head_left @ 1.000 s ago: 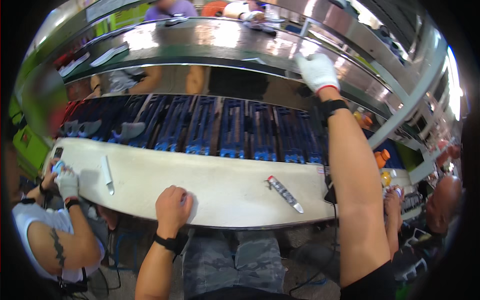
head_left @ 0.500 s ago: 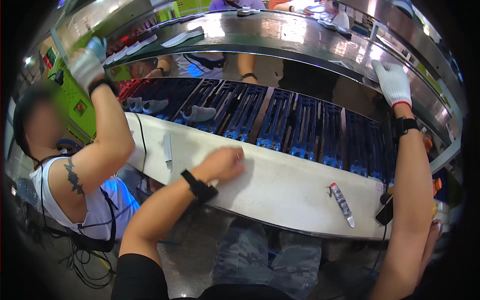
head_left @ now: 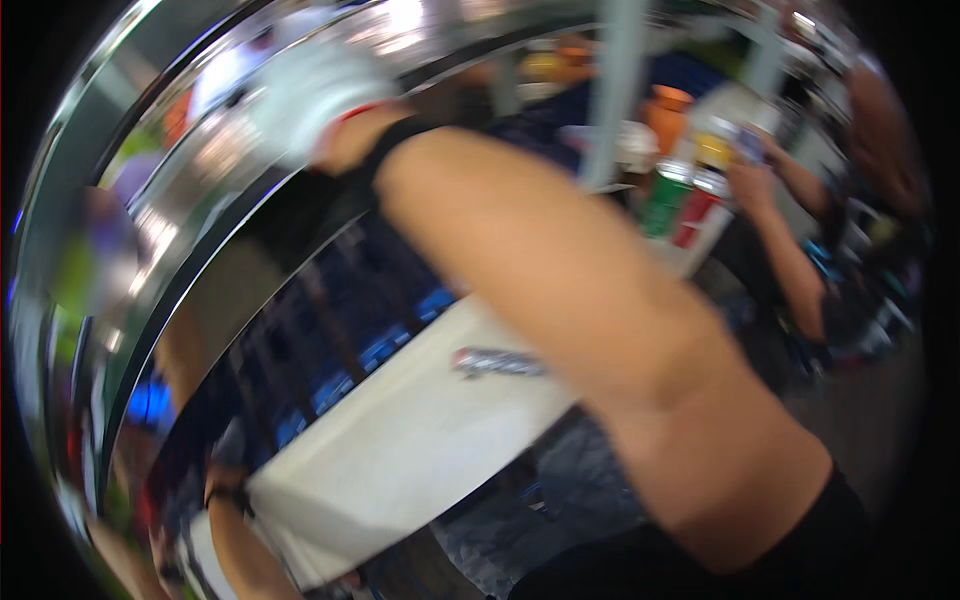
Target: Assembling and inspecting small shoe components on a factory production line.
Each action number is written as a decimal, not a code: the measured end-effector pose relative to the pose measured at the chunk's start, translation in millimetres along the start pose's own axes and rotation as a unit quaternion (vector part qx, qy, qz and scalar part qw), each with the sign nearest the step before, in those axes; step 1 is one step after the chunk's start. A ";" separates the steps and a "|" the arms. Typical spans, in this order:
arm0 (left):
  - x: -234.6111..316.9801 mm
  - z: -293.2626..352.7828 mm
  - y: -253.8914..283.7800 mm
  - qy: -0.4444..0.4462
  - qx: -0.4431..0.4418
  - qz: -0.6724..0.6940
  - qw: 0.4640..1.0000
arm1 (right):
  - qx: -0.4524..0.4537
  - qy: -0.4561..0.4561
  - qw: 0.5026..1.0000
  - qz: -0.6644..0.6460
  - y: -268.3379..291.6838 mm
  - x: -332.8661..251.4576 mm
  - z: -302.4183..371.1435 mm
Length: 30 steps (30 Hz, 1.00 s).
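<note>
My right hand (head_left: pixel 318 92), in a white knit glove with a red cuff, reaches over the shiny raised belt (head_left: pixel 225 150). Its fingers are smeared by motion, so anything in them is hidden. At the lower left, my left hand (head_left: pixel 226 472) is beside the blue slatted rack (head_left: pixel 325 390), above a black wristband. It is blurred against a greyish shape that I cannot make out. On the white worktop (head_left: pixel 400 450) lies a slim tool with a patterned handle and a red end (head_left: pixel 498 362), partly behind my right forearm.
A green can (head_left: pixel 665 200), a red can (head_left: pixel 700 207) and an orange container (head_left: pixel 668 115) stand at the right, behind a pale upright post (head_left: pixel 612 90). Another person's arm (head_left: pixel 780 235) reaches in beside them. More blurred arms show at the lower left edge.
The view has swung to the right and is blurred. Cans and another person at the right have come in. My left hand has gone from over the worktop to beside the rack.
</note>
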<state>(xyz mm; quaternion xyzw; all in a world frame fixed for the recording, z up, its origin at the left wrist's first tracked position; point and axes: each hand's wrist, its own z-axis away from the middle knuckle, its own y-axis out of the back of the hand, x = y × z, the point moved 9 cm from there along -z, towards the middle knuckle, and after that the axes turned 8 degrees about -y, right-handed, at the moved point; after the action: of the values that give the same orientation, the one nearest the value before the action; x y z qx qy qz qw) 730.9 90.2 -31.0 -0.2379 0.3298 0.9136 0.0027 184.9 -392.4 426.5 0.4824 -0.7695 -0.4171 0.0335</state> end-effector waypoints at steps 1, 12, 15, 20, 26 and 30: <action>-18.2 12.9 -13.6 -0.021 0.019 -0.029 0.999 | -0.012 -0.027 0.997 -0.068 -0.5 -1.5 -5.5; 89.5 90.4 181.8 0.099 0.411 0.276 0.863 | -0.021 -0.084 0.993 -0.075 4.4 55.0 -4.1; 209.5 137.4 232.3 -0.086 0.374 0.571 0.726 | -0.072 -0.076 0.994 -0.035 -9.6 57.7 -3.5; 408.5 158.9 277.7 -0.295 0.275 0.593 0.696 | -0.132 -0.045 0.982 0.127 -10.9 63.5 5.4; 399.0 194.8 254.7 -0.112 0.523 0.504 0.678 | -0.135 0.204 0.970 -0.005 -113.7 -136.3 43.6; 399.8 177.7 231.8 -0.021 0.519 0.593 0.616 | -0.117 0.306 0.945 -0.012 -175.2 -274.3 66.6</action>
<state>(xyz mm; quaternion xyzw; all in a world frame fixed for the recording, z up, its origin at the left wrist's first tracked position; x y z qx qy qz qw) 262.0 -44.6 52.9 0.0698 0.8179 0.3982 -0.4095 425.9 -173.2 361.3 0.5886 -0.6623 -0.3370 0.3185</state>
